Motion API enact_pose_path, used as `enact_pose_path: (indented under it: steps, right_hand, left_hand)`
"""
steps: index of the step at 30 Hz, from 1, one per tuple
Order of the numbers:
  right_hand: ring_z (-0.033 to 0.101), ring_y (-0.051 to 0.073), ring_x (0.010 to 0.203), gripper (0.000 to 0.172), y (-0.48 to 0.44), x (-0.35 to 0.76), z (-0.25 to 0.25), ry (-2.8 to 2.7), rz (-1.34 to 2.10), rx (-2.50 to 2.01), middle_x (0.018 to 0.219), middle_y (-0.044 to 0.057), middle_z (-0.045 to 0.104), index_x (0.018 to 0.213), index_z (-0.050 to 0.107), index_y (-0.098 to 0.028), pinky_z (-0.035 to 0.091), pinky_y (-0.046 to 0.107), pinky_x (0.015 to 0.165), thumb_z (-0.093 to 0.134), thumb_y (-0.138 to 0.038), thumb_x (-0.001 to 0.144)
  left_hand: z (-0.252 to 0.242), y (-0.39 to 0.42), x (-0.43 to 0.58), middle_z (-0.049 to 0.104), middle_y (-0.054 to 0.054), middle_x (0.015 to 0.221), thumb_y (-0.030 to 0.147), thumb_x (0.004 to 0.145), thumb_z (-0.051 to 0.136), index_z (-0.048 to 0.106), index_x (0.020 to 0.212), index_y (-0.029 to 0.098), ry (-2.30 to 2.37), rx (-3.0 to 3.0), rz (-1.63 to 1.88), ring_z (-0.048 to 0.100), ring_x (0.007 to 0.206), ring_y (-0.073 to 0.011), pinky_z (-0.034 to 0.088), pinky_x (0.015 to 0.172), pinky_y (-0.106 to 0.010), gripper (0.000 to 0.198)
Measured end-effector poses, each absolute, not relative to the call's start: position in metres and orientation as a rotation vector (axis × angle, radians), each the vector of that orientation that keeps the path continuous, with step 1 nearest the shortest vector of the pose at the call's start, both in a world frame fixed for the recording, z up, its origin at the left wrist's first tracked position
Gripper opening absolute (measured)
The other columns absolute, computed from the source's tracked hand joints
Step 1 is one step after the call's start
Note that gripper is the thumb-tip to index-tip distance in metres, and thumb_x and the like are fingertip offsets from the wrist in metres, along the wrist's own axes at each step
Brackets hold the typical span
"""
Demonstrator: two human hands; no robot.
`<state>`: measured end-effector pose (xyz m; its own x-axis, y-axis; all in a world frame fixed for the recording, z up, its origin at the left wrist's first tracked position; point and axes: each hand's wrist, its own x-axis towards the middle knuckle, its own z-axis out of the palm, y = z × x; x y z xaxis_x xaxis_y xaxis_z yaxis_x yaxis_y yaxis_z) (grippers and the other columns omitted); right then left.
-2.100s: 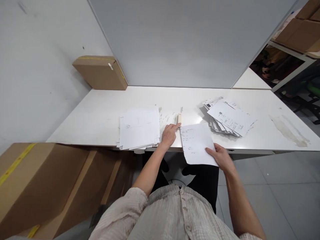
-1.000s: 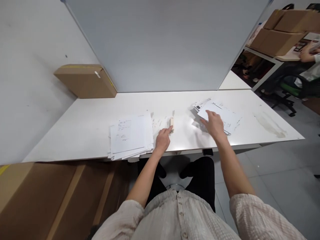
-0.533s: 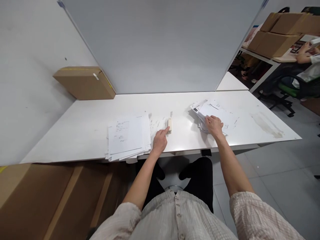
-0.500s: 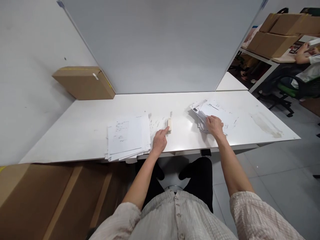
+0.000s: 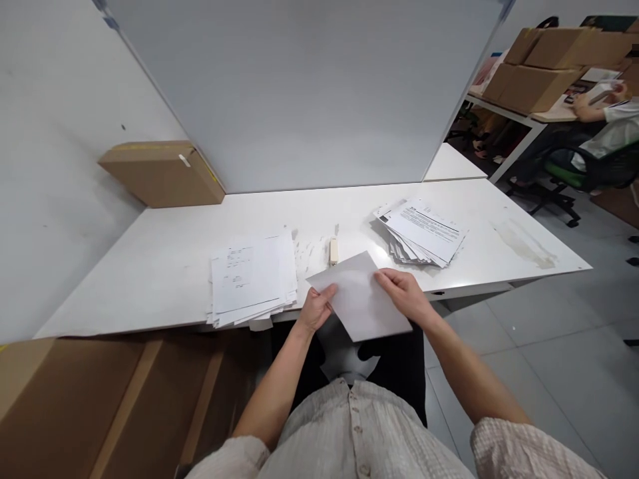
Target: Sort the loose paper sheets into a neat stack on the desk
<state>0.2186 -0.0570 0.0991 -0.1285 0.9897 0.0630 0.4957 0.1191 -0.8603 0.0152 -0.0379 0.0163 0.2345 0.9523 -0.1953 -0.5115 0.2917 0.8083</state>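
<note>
A white sheet (image 5: 368, 305) is held tilted in front of the person, its far corner over the worktop (image 5: 170, 269) and its near part out past the near edge, above the lap; whether it is a single page cannot be told. The left hand (image 5: 315, 309) has its grip pinching the left side of the paper, thumb on top. The right hand (image 5: 405, 293) has its grip pinching the far right side in the same way.

Half a second ago the hands were apart: a left finger lay on the beige tool (image 5: 333, 251), and the right hand was on the right pile (image 5: 424, 234). Now the tool sits by itself just beyond the sheet, and the right pile shows a top page with dense lines of print. The left pile (image 5: 253, 274) keeps its place and its top page, with uneven edges at the near side.

Farther out, a cardboard box (image 5: 167, 178) stands at the far left against the pale panel (image 5: 299, 93). At the far right, a seated co-worker (image 5: 619, 123) now holds something pale in raised hands.
</note>
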Motion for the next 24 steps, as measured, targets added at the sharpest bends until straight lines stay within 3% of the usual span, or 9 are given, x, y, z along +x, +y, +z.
enact_pose_path:
  steps: [2,5,8,14,20,24]
  right_hand:
    - [0.058,0.015,0.064,0.042,-0.035,0.241,0.093,-1.647,0.938,-1.514,0.073,0.004,0.063,0.079,0.065,-0.019,0.045,0.027,0.061,0.040,-0.051,0.087]
    - [0.060,0.022,0.091,0.034,0.007,0.289,0.083,-1.569,0.393,-1.814,0.103,0.011,0.065,0.104,0.063,-0.017,0.046,0.036,0.079,0.048,-0.041,0.085]
    - [0.049,0.030,0.112,0.048,0.037,0.330,0.069,-1.721,0.092,-2.076,0.123,0.015,0.057,0.120,0.056,-0.014,0.040,0.041,0.089,0.058,-0.035,0.077]
    - [0.056,0.023,0.092,0.029,0.043,0.348,0.056,-1.978,0.145,-2.051,0.100,0.007,0.067,0.095,0.067,-0.020,0.040,0.031,0.075,0.049,-0.039,0.082]
    - [0.057,0.022,0.085,0.032,0.040,0.340,0.061,-1.947,0.160,-2.042,0.092,0.008,0.067,0.085,0.068,-0.019,0.038,0.030,0.069,0.037,-0.030,0.087]
    - [0.055,0.026,0.095,0.035,0.025,0.327,0.076,-1.836,-0.185,-2.012,0.096,0.013,0.066,0.085,0.065,-0.016,0.037,0.036,0.079,0.032,-0.027,0.091]
  left_hand:
    - [0.016,-0.037,0.013,0.071,-0.010,0.096,0.037,0.062,0.078,0.068,0.090,0.013,0.817,0.634,1.157,0.064,0.095,-0.0265,0.050,0.087,-0.041,0.038]
    - [0.015,-0.030,0.013,0.071,-0.012,0.094,0.036,0.060,0.079,0.069,0.088,0.010,0.877,0.655,1.158,0.066,0.092,-0.0267,0.051,0.086,-0.041,0.040]
    - [0.013,-0.024,0.016,0.071,-0.013,0.094,0.039,0.059,0.079,0.068,0.093,0.010,0.927,0.698,1.145,0.066,0.089,-0.0263,0.051,0.086,-0.041,0.046]
    - [0.007,-0.021,0.017,0.071,-0.013,0.093,0.042,0.063,0.076,0.069,0.094,0.009,1.004,0.803,1.080,0.067,0.085,-0.0261,0.050,0.084,-0.041,0.046]
    - [0.005,-0.021,0.013,0.071,-0.013,0.094,0.043,0.063,0.076,0.068,0.096,0.009,1.003,0.812,1.048,0.067,0.086,-0.0255,0.050,0.084,-0.039,0.048]
    - [0.010,-0.022,0.014,0.071,-0.014,0.095,0.042,0.062,0.077,0.067,0.098,0.008,0.969,0.768,1.036,0.066,0.089,-0.0263,0.049,0.086,-0.041,0.050]
